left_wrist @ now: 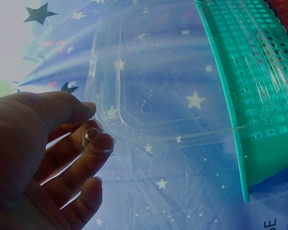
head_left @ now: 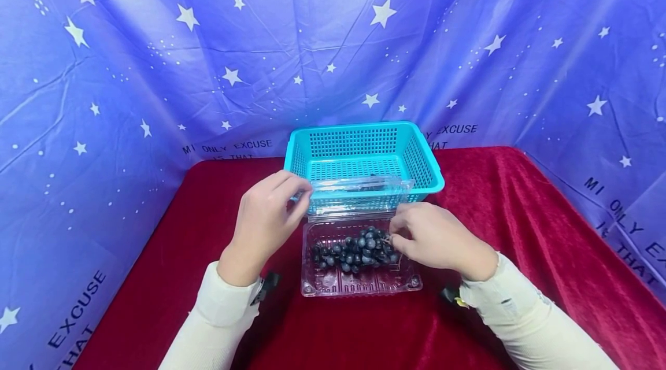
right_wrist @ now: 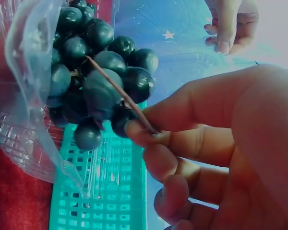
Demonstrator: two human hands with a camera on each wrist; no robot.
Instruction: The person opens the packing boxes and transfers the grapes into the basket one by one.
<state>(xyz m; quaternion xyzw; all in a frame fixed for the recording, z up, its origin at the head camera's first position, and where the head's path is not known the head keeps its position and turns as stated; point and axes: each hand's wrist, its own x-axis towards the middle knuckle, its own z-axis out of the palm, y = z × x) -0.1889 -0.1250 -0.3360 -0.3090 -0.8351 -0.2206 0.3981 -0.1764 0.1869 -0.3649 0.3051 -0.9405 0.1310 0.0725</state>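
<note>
Your left hand [head_left: 265,217] pinches the lid [left_wrist: 153,91] by one corner, thumb near finger; your right hand [head_left: 437,237] pinches the stem [right_wrist: 119,90], other fingers bent; grapes [head_left: 359,251] lie in the box [head_left: 338,287], near the basket [head_left: 354,141].

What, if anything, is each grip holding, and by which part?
The right grip pinches the bunch of grapes by its stem; the left grip pinches the clear lid at a corner.
</note>
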